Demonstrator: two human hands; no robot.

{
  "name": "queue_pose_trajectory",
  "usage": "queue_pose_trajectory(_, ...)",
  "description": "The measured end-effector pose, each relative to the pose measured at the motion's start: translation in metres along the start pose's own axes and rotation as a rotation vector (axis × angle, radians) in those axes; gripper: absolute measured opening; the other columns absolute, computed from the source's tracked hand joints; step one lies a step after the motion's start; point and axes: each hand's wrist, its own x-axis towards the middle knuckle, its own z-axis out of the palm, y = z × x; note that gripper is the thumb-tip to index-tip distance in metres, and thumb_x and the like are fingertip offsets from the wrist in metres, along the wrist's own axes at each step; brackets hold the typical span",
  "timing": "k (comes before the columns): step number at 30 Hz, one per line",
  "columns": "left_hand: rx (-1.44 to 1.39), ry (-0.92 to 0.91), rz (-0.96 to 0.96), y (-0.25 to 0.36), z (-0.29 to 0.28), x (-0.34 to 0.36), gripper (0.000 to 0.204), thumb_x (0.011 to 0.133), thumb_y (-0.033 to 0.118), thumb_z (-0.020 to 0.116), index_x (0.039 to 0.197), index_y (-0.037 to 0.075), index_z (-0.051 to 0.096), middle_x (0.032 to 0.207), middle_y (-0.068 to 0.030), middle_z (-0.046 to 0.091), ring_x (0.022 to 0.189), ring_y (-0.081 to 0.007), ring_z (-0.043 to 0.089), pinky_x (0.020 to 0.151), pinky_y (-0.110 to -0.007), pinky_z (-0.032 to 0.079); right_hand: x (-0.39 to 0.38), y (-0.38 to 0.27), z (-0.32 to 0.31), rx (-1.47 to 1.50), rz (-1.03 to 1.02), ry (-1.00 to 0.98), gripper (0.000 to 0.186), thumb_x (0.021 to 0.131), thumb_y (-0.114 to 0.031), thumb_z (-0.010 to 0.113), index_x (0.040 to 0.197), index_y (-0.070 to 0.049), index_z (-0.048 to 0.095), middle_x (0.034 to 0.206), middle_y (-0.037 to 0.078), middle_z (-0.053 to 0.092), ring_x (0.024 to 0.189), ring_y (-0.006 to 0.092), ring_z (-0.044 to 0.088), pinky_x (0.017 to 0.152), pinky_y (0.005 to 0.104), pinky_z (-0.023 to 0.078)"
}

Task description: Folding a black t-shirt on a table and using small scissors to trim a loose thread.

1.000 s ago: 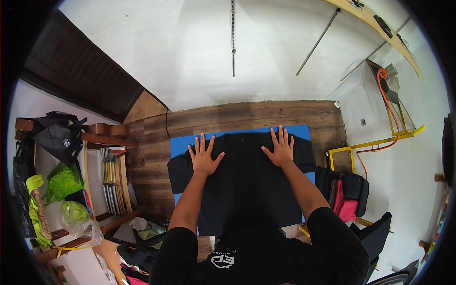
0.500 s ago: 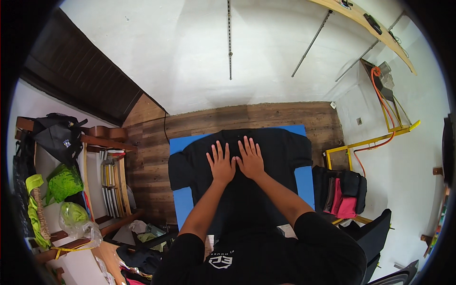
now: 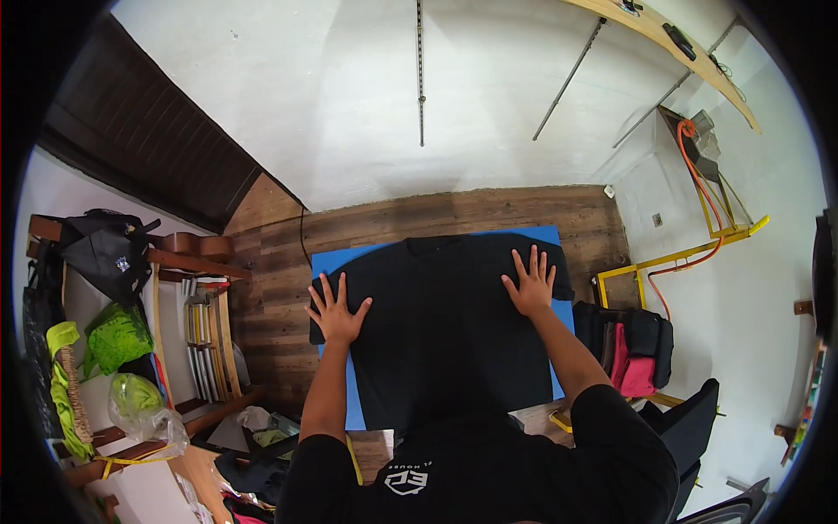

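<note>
A black T-shirt [image 3: 449,349] lies spread on a blue board [image 3: 330,260], its hem toward the person along the near edge, the hem's middle hidden by the person's body. Its long axis, from hem to neck, runs straight away from the person, with the sleeves out to either side. The left hand [image 3: 339,319] rests palm down by the left edge, on the shirt's left sleeve, fingers apart. The right hand [image 3: 532,288] lies flat near the far right corner, fingers likewise apart, on the shirt's shoulder. Folded clothes [image 3: 642,349] sit beyond the right edge. The neck [image 3: 434,246] points toward the far edge, past which lie wooden floor [image 3: 384,214] and a white wall [image 3: 349,105].
</note>
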Motion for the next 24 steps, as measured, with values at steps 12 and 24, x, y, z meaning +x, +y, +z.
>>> queue_pose_trajectory(12, -0.108, 0.06, -0.174, -0.081, 0.023, -0.038, 0.096, 0.104, 0.077, 0.039, 0.175, 0.021, 0.007, 0.181, -0.0191, 0.0, 0.166, -0.0422, 0.005, 0.129, -0.068, 0.003, -0.008, -0.005, 0.003, 0.053, -0.101, -0.011, 0.091, 0.105, -0.071, 0.043, 0.174, -0.016, 0.019, 0.181, 0.014, 0.012, 0.167, 0.0346, 0.01, 0.133, 0.0533, 0.011)
queue_pose_trajectory(24, -0.08, 0.117, -0.138, -0.06, 0.022, -0.089, 0.09, 0.108, 0.07, 0.038, 0.172, 0.01, 0.02, 0.179, -0.0214, 0.01, 0.166, -0.043, 0.007, 0.129, -0.069, 0.007, -0.046, 0.083, 0.013, 0.145, 0.311, 0.229, 0.078, 0.102, -0.061, 0.06, 0.161, -0.013, 0.047, 0.175, 0.018, 0.027, 0.161, 0.0429, 0.024, 0.127, 0.0596, 0.023)
